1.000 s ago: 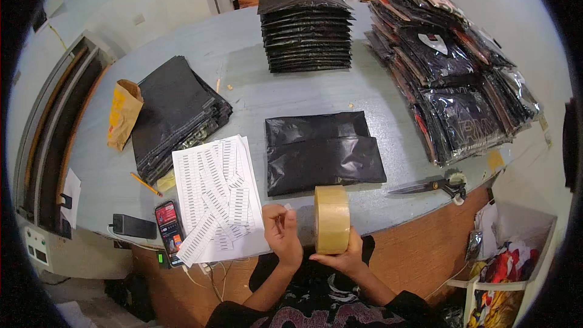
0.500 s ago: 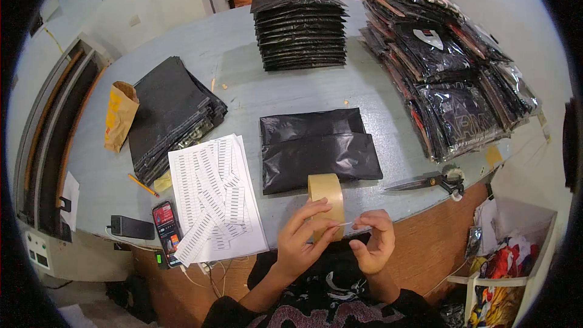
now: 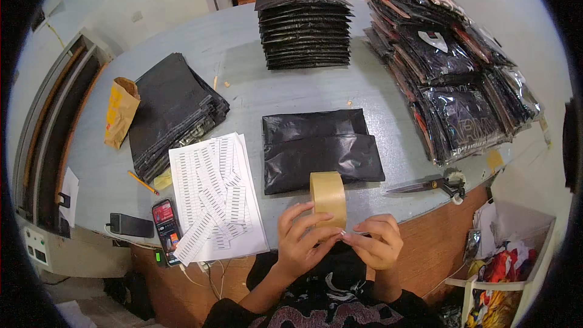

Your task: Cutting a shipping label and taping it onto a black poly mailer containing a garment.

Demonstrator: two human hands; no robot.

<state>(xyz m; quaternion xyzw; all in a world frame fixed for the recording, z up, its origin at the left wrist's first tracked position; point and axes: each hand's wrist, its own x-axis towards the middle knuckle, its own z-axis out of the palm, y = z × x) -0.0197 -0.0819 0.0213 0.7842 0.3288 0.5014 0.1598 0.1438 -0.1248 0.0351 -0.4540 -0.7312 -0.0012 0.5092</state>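
Observation:
My left hand (image 3: 303, 243) and my right hand (image 3: 376, 243) meet at the near edge, their fingertips pinching a small white piece (image 3: 342, 231). A wide tan tape roll (image 3: 328, 197) stands on edge just behind them, partly covered by the fingers of my left hand. Past the roll lies a flat, folded black plastic package (image 3: 316, 136). Printed paper sheets with cut label strips (image 3: 212, 197) lie left of my hands, beside a phone (image 3: 167, 225) with its screen lit. Black-handled scissors (image 3: 425, 185) lie to the right.
Flat black bags (image 3: 167, 109), a paper bag (image 3: 121, 112), a pencil (image 3: 143, 182) and a black block (image 3: 130, 225) are at left. Stacked black packages (image 3: 303, 33) stand at back, bagged garments (image 3: 455, 103) at right. A machine (image 3: 39, 158) borders the table; a bin of cloth (image 3: 501, 261) stands low right.
My right hand has let go of the tape roll, which now stands further from me, and pinches at the small piece with my left hand, which has moved right.

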